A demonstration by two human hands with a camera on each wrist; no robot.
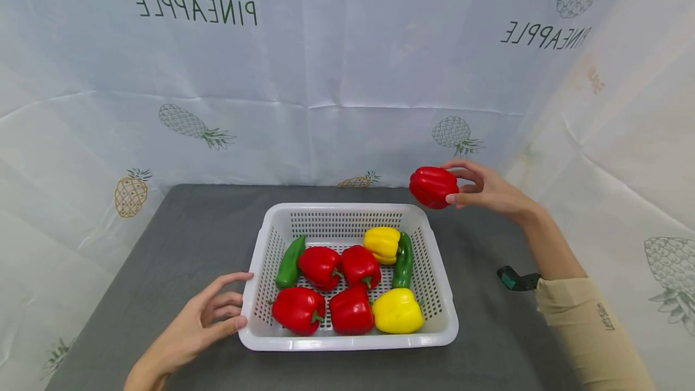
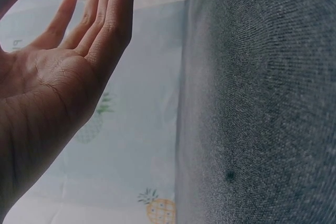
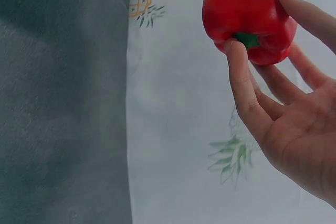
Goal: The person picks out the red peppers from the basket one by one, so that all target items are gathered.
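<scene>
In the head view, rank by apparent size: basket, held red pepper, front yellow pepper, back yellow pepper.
1. Basket
2. Held red pepper and front yellow pepper: too alike to rank
3. Back yellow pepper

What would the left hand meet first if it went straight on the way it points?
The left hand would likely meet the white basket at its left rim; whether they touch now is hard to tell.
</scene>
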